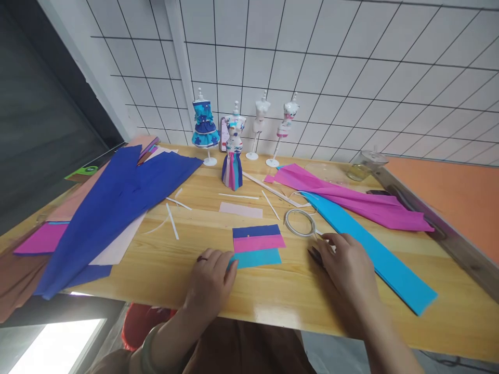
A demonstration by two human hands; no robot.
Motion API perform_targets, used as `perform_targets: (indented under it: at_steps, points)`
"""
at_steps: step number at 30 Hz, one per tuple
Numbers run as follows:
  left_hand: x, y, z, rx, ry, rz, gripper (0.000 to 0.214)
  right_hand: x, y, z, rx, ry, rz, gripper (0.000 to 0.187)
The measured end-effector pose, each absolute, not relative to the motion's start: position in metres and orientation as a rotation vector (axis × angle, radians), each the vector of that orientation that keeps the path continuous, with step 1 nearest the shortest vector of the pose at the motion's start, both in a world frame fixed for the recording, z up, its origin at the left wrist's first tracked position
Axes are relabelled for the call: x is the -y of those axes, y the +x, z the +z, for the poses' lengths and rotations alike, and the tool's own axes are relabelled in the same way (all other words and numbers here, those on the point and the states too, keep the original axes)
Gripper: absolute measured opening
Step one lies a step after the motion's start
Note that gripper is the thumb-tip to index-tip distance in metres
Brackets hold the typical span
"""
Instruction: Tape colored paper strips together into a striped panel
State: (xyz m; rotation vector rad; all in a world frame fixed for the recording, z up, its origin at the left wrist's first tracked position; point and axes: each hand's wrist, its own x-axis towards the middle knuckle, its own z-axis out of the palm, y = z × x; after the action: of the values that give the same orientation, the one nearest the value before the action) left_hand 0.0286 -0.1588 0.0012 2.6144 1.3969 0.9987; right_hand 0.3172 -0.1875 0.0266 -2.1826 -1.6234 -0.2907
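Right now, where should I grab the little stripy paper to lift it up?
Probably pinch the stripy paper at its near left corner, coming from the left, where the left hand touches the light blue strip. It lies flat on the table, so only a thin edge offers grip: thumb on top, finger slid underneath.

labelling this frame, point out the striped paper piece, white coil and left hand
striped paper piece [258, 243]: head view, on its pink middle band
white coil [287, 220]: head view, on its left rim
left hand [210, 283]: head view, on its back
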Motion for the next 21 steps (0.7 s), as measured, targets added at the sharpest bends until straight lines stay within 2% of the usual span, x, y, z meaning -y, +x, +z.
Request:
perform_targets:
  at_steps: [7, 12, 16, 21]
  points:
    - [0.159, 0.029, 0.005, -1.311, 2.645, 0.951, 0.015, 0.182, 0.327, 0.011, 1.657, -2.198, -0.170, 0.029]
    - [0.159, 0.027, 0.005, -1.301, 2.616, 1.001, 0.016, 0.185, 0.327, 0.020, 1.527, -2.161, -0.065, 0.030]
    - [0.158, 0.027, 0.005, -1.234, 2.551, 1.073, 0.013, 0.200, 0.314, 0.042, 1.145, -1.913, 0.468, 0.033]
    - [0.158, 0.028, 0.006, -1.123, 2.450, 1.179, 0.011, 0.215, 0.280, 0.058, 0.909, -1.510, 1.023, 0.026]
